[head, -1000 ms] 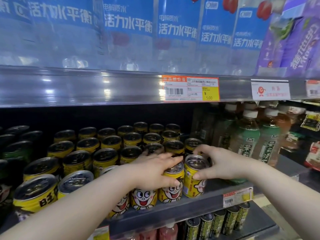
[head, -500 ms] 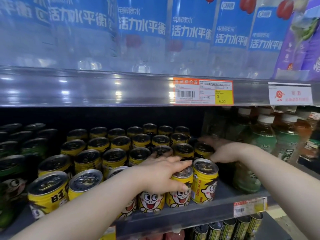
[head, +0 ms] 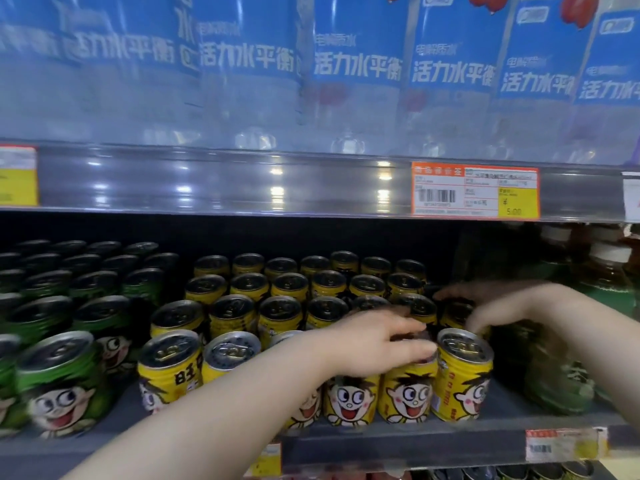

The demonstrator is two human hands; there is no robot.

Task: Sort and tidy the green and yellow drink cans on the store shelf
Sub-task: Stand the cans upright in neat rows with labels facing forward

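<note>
Yellow cartoon-face cans point(head: 273, 306) fill the middle of the shelf in several rows. Green cans point(head: 62, 386) of the same kind stand in rows to their left. My left hand point(head: 377, 344) rests flat on the tops of the front-row yellow cans, fingers stretched toward the rightmost front can point(head: 462, 379). My right hand point(head: 502, 306) is blurred. It reaches in behind that can, and its fingers and thumb curl around a yellow can point(head: 455, 313) in the second row at the right end. My forearms hide parts of the front row.
The upper shelf rail point(head: 225, 181) with an orange price tag point(head: 474, 190) hangs low over the cans. Blue-labelled bottles point(head: 356, 64) stand above it. Green tea bottles point(head: 554, 382) crowd the right side. The shelf's front edge point(head: 415, 441) runs just below the cans.
My right hand left the front right can and moved back to the second-row can. My left hand stayed on the front cans. The camera swung left, bringing the green cans into view.
</note>
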